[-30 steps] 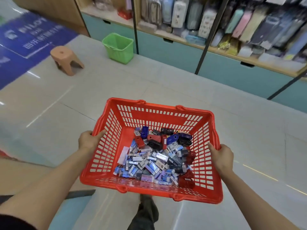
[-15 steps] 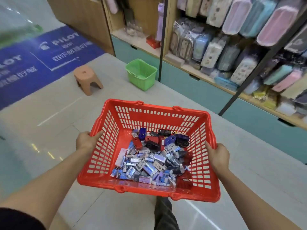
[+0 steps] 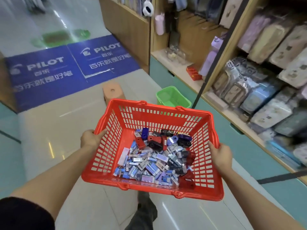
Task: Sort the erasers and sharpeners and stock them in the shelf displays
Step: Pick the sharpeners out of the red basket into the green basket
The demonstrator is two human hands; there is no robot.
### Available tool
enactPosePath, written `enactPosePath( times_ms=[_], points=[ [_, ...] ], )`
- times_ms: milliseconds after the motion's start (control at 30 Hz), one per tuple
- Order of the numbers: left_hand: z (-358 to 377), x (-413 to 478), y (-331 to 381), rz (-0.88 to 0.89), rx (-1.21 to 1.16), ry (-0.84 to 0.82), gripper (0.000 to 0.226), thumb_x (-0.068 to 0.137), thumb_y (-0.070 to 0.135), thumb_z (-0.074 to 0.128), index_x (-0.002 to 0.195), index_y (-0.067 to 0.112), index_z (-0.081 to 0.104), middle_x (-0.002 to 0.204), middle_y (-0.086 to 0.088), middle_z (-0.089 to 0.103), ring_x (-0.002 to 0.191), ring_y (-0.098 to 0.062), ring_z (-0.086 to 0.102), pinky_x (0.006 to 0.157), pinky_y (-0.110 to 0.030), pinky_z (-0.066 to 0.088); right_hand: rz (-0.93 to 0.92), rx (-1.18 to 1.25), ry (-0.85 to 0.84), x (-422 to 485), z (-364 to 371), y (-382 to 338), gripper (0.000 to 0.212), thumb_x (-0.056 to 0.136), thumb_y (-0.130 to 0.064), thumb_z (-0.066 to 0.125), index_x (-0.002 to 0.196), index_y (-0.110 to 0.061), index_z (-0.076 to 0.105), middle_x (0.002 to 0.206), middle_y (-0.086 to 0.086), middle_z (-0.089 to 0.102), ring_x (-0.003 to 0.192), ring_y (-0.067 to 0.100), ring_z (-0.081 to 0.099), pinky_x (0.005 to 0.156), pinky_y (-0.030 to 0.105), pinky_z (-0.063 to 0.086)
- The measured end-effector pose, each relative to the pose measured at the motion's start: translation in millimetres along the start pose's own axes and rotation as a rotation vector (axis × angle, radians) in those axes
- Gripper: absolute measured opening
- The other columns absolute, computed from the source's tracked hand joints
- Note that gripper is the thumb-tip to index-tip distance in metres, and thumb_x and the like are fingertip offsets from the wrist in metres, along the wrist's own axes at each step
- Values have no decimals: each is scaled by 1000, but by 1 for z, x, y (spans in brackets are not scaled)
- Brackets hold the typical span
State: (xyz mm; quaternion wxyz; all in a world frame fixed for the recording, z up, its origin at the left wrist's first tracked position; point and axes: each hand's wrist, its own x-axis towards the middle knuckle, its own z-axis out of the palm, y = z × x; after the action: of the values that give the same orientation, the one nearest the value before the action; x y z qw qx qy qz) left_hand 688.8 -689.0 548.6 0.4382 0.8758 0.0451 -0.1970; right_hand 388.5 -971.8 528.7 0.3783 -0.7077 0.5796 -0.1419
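Both hands carry the red basket: the left hand and right hand each curl their grip over a side rim. Inside, erasers and sharpeners lie mixed, so nothing is sorted or stocked yet. Beyond, the stool, green basket and shelves sit nearer than half a second ago.

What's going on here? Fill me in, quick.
A person is holding a red basket out in front of them in a shop aisle, left hand gripping its left rim and right hand its right rim. Inside lies a mixed heap of boxed erasers and red, blue and black sharpeners, not yet sorted. A green basket and a stool sit on the floor ahead, beside the shelves. Nothing from the basket is stocked yet.
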Motion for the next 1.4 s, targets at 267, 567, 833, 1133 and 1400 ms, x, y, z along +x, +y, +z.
enactPosePath(
  times_ms=[267, 567, 833, 1133, 1400],
  points=[
    [33, 175, 144, -7, -23, 45, 45, 81, 43, 70, 98, 2, 63, 88, -14, 69, 70, -31, 66, 78, -40, 55, -27, -15, -8, 184, 63, -142, 41, 93, -43, 53, 100, -4, 61, 86, 10, 68, 68, 23, 64, 68, 32, 50],
    [87, 356, 245, -92, -79, 104, 43, 84, 41, 68, 100, 2, 60, 87, -13, 67, 66, -27, 64, 74, -38, 53, -120, -25, -77, 404, 161, -283, 37, 91, -46, 54, 99, -10, 59, 85, 12, 70, 68, 27, 68, 71, 46, 58],
    [99, 505, 331, -159, -99, 138, 46, 85, 43, 66, 106, 3, 58, 88, -12, 67, 62, -25, 65, 71, -39, 54, -147, -81, -139, 538, 240, -411, 32, 93, -40, 54, 96, -8, 57, 84, 10, 67, 66, 22, 65, 67, 37, 55],
    [140, 722, 439, -137, 21, 53, 45, 85, 41, 66, 104, 1, 60, 81, -10, 67, 58, -22, 63, 60, -33, 52, 48, -38, -70, 662, 343, -482, 40, 92, -39, 56, 97, 0, 61, 81, 17, 68, 56, 25, 60, 58, 27, 48],
    [219, 854, 542, -18, 215, -56, 48, 83, 44, 67, 93, -2, 63, 78, -15, 67, 64, -28, 64, 61, -37, 52, 269, 14, 45, 756, 376, -505, 40, 91, -38, 58, 97, 1, 61, 84, 18, 68, 65, 30, 63, 61, 31, 50]
  ],
)
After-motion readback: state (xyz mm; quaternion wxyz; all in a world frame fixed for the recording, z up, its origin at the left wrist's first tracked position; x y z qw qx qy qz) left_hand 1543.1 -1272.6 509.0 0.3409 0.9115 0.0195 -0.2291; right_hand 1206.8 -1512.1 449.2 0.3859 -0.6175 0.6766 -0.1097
